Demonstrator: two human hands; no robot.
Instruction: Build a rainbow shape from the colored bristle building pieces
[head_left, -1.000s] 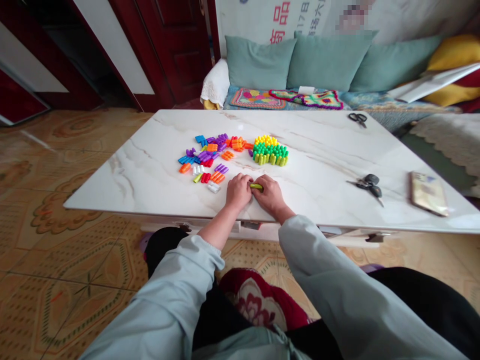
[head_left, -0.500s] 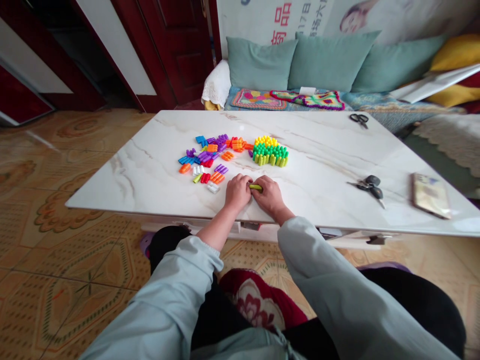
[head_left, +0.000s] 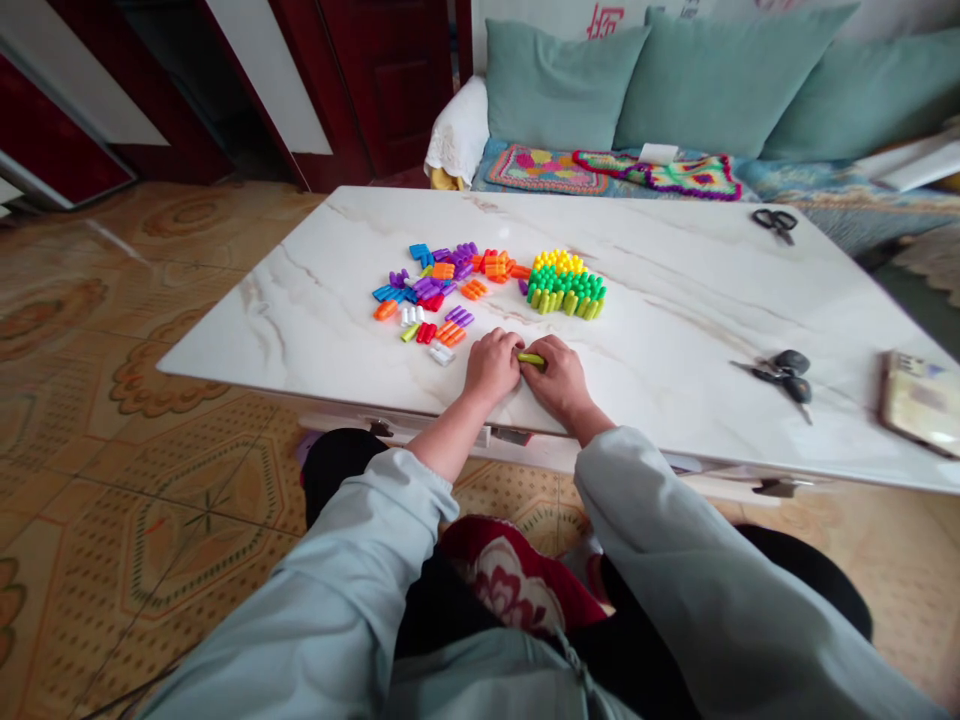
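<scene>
My left hand (head_left: 493,367) and my right hand (head_left: 560,377) meet near the front edge of the white marbled table (head_left: 660,390). Between them lies a yellow-green bullet-shaped plastic block (head_left: 532,359). The fingers of my right hand curl round it, and my left fingers close on its left end, partly hidden. Just beyond my hands stands an assembled cluster of upright blocks (head_left: 565,284), yellow at the back, green in the middle, yellow-green in front. Loose joined blocks (head_left: 442,285) in purple, blue, orange, red and white lie to the left. A white block piece (head_left: 441,354) is nearest my left hand.
Keys with black fobs (head_left: 787,373) and a phone-like flat object (head_left: 922,400) lie on the table at the right. Black scissors (head_left: 775,222) rest near the back edge. Behind the table stands a sofa with green cushions (head_left: 562,95).
The camera view has tilted and turned, so the table sits higher and further right. My hands stay together on the yellow-green block, with little other movement.
</scene>
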